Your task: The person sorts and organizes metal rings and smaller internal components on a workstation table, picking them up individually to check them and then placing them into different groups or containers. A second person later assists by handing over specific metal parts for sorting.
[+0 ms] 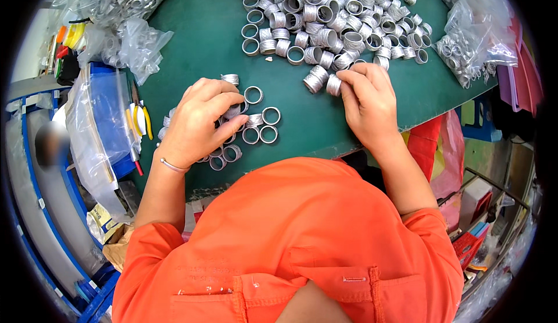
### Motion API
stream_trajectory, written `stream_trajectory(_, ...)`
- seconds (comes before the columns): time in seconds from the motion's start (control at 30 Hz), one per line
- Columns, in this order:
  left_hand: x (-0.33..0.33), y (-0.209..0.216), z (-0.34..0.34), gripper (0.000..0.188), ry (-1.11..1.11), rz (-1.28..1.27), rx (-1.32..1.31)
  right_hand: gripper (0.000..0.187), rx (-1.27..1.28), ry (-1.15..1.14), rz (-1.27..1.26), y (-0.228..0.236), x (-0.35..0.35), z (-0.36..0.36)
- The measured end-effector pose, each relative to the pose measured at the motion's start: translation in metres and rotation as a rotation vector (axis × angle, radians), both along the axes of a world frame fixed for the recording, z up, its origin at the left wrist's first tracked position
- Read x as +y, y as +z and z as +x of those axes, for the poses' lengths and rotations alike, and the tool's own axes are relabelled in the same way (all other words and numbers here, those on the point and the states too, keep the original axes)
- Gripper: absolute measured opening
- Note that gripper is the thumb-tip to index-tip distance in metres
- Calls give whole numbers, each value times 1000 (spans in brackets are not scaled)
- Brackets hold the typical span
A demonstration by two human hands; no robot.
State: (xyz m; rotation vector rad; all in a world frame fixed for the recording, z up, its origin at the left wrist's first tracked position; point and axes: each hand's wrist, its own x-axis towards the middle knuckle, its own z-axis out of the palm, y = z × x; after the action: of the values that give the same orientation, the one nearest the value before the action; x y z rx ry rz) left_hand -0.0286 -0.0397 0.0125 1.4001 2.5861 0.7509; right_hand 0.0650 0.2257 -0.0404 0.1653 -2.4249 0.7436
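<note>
Pinching a silver ring (333,85) at its 10 o'clock, the right hand (370,99) seems at a picking step; the next move probably calls for a steady lift clear of the large pile (310,13) at 11 o'clock. The left hand (199,115), fingers parted, partly covers a smaller group (254,120) toward 3 o'clock; its grip I cannot tell.

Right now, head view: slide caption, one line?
Left hand over a small ring cluster, right hand touching a ring at the edge of a large pile, green table.
</note>
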Motion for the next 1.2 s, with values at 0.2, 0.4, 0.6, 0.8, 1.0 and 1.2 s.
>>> stream_trajectory(0.2,1,-2,-4,30,-21,-3,-6,11,-648,85,-1033,26,-5,19)
stream_trajectory(0.4,10,4,-2,43,-35,105,-69,22,-964,247,-1731,23,2,19)
stream_trajectory(0.6,53,-6,29,49,-246,275,-237,25,-1237,279,-1397,27,-22,19)
stream_trajectory(0.8,38,-7,2,33,31,191,-33,10,-158,-8,-113,5,-17,4)
stream_trajectory(1.0,31,-15,-10,24,-12,-117,23,11,-384,-51,-266,-3,-21,-8)
stream_trajectory(1.2,30,-20,-13,18,0,-113,169,8,-368,50,-468,-2,-14,2)
